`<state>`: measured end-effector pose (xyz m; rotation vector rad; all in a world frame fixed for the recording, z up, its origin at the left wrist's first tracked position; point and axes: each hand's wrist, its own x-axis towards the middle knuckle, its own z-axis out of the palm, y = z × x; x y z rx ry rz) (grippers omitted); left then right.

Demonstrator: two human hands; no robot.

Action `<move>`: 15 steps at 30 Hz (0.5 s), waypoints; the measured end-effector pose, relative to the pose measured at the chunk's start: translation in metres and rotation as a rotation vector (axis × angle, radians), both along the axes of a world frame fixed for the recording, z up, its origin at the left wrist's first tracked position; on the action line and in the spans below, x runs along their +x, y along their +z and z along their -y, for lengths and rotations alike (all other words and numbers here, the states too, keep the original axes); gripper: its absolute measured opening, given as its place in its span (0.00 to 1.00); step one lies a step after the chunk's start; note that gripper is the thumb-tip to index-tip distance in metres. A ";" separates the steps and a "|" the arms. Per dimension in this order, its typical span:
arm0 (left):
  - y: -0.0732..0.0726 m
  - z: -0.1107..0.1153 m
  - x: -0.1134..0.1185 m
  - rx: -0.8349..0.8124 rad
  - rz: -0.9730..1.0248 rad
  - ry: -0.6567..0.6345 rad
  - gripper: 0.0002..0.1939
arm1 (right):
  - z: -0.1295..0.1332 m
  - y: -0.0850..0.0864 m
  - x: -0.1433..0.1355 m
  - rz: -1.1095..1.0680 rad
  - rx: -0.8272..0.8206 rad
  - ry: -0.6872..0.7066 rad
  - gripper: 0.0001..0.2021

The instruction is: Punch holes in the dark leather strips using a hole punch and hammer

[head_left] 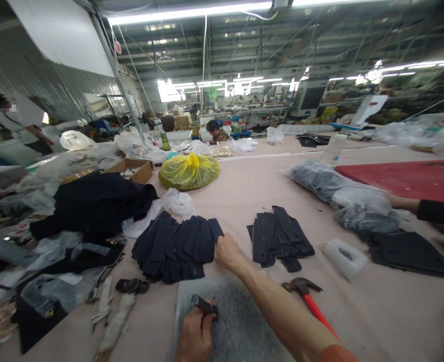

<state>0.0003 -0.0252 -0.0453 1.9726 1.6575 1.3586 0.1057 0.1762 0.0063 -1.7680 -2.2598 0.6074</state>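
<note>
Looks forward and down across a pale pink surface (250, 181) in a large, strip-lit workshop. At lower centre, in the left grip (196, 334), holds a dark metal tool (207, 307) with a blunt, rounded head, with thumb and fingers wrapped around it, over a flat grey slab (237, 322); hidden by the hand, below that head. Reaches forward from the lower right with the other arm and, in the right grip (227, 251), pinches the lower end of the rightmost dark piece (216, 229), beside a fanned pile of dark pieces (173, 246).

To the right of that hand, on the surface, a second dark pile (278, 236); nearer, a claw hammer (318, 309) with a red handle; beyond it, a white roll (344, 259). To the left of the slab, a tool with a wrapped handle (118, 322). Behind the fan, a knotted yellow bag (190, 172), and to its left, a heap of black cloth (90, 203). At the right edge, in a dark sleeve (438, 213), a co-worker's arm, stretched to a plastic-wrapped bundle (320, 181) beside a red sheet (395, 181).
</note>
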 end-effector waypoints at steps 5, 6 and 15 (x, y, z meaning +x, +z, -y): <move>0.000 0.001 0.000 -0.022 0.023 0.016 0.12 | -0.014 0.015 0.018 -0.114 -0.087 -0.090 0.17; 0.001 0.001 0.001 -0.031 0.028 0.015 0.12 | -0.014 0.018 0.026 -0.155 -0.111 -0.119 0.19; 0.006 0.001 0.001 -0.105 0.100 0.022 0.13 | 0.146 0.014 0.089 -0.711 -0.441 -0.239 0.30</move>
